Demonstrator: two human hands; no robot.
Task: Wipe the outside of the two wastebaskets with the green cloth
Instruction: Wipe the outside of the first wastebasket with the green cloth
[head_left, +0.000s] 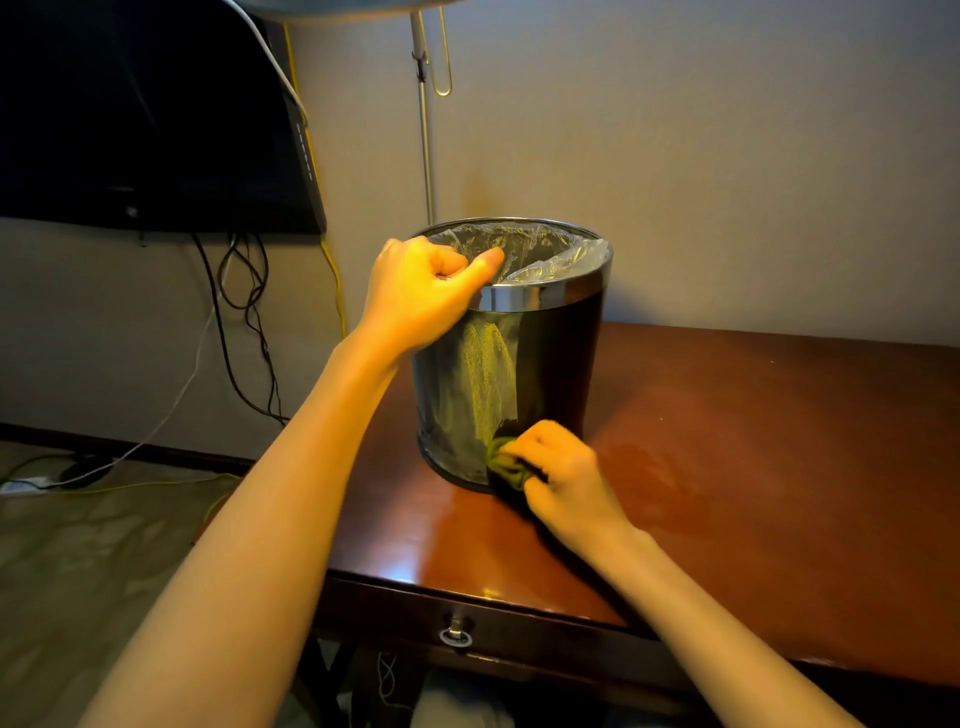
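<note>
The right hand (563, 475) is curled tight around the green cloth (503, 462) — the cloth is bunched up and sticks out on the left of the fingers. The hand presses it on the low, near side of the black wastebasket (561, 364), just where the wastebasket meets the brown wooden table (753, 441). The left hand (421, 291) is higher up and grips the shiny silver rim (535, 297) on the left, with fingers curled over it and the thumb lying along the top. A clear plastic bag (540, 249) lines the inside. Pale streaks (483, 374) show on the wastebasket's left side, above the cloth. The wastebasket stands near the table's left end. On the table's near edge is a ring pull (455, 635). Far left, a dark TV (145, 114) is on the wall — wires (244, 322) hang below it.
</note>
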